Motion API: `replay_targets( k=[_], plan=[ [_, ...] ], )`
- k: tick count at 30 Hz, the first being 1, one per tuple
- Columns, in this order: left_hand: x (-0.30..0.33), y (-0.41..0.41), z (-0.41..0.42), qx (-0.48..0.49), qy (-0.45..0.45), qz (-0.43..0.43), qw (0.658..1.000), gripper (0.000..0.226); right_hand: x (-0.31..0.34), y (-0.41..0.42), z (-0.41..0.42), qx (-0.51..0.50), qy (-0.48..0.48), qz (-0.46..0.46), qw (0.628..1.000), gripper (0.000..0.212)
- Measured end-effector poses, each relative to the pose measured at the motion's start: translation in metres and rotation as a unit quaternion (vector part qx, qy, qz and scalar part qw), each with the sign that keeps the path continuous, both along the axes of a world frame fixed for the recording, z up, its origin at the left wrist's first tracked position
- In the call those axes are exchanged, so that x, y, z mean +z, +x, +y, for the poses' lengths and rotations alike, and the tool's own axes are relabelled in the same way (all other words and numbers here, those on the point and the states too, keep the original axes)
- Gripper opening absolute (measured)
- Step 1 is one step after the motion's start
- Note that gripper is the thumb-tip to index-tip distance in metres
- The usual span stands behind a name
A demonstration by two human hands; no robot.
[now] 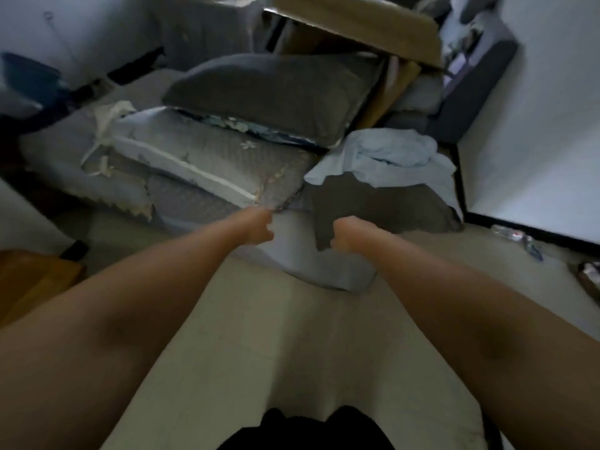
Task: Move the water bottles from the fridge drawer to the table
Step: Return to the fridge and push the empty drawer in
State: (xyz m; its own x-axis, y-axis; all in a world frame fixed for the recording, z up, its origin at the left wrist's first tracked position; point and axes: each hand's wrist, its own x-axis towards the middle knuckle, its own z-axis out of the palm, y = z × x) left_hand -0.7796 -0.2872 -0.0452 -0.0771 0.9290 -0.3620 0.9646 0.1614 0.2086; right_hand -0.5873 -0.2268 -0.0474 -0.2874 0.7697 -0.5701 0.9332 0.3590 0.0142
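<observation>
Bedding is being seen across the upper half of the view: a mattress (181,203) on the pale floor (292,336), two pillows being stacked on it toward 12 o'clock, a dark pillow (266,92) lying over a patterned grey pillow (207,151). A light blue cloth (386,151) is being left bunched at 2 o'clock, overlapping a dark brown cloth (383,203). Cardboard (357,24) is being leaned at 1 o'clock, probably just stored out of the way.

No fridge, drawer or table is being shown in this view. One clear plastic bottle (509,237) is being seen lying on its side on the floor at 3 o'clock, against the dark skirting; whether it belongs to the task cannot be told.

Both arms are being held out forward, near the middle of the view. The left hand (259,227) is being kept loosely curled with nothing in it, just in front of the mattress edge. The right hand (347,233) is being seen curled at the edge of the brown cloth; whether the cloth is being pinched or merely overlapped cannot be told, blur being heavy.

Judgement: hands are being carried empty of bottles, so a walking or turning phase is likely, between fetch and drop-off. Progress cannot be judged from this view.
</observation>
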Motion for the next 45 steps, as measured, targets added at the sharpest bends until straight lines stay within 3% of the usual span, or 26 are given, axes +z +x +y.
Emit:
replay_targets(
  k=[6, 12, 14, 18, 23, 25, 29, 34, 38, 45],
  plan=[
    [-0.009, -0.105, -0.02, 0.141, 0.003, 0.002, 0.99, 0.044, 0.002, -0.12, 0.024, 0.144, 0.023, 0.041, 0.989, 0.04],
    [0.005, -0.204, -0.026, 0.251, 0.011, 0.035, 0.967, 0.017, 0.011, -0.252, 0.067, 0.314, 0.065, 0.061, 0.945, 0.033],
    [0.009, -0.225, -0.026, 0.285, 0.013, 0.032, 0.958, 0.02, 0.015, -0.285, 0.079, 0.348, 0.067, 0.065, 0.933, 0.034],
    [0.016, -0.264, -0.029, 0.388, 0.027, 0.03, 0.921, 0.036, 0.022, -0.361, 0.098, 0.419, 0.053, 0.047, 0.905, 0.042],
    [0.016, -0.293, -0.047, 0.505, 0.047, 0.016, 0.862, 0.024, 0.021, -0.443, 0.096, 0.51, 0.046, 0.117, 0.851, 0.037],
    [0.015, -0.299, -0.064, 0.547, 0.045, 0.015, 0.835, 0.016, 0.021, -0.47, 0.08, 0.547, 0.038, 0.116, 0.828, 0.034],
    [0.022, -0.315, -0.115, 0.652, 0.04, 0.023, 0.757, 0.026, 0.022, -0.525, 0.024, 0.62, 0.019, 0.134, 0.773, 0.029],
    [0.016, -0.336, -0.184, 0.733, 0.037, 0.016, 0.679, 0.021, 0.024, -0.573, -0.051, 0.677, -0.013, 0.157, 0.719, 0.024],
    [0.011, -0.353, -0.233, 0.76, 0.039, 0.02, 0.649, 0.03, 0.022, -0.607, -0.113, 0.708, -0.01, 0.169, 0.686, 0.031],
    [0.02, -0.403, -0.362, 0.768, 0.047, 0.047, 0.637, 0.037, 0.031, -0.679, -0.247, 0.734, -0.021, 0.172, 0.657, 0.037]
  ],
)
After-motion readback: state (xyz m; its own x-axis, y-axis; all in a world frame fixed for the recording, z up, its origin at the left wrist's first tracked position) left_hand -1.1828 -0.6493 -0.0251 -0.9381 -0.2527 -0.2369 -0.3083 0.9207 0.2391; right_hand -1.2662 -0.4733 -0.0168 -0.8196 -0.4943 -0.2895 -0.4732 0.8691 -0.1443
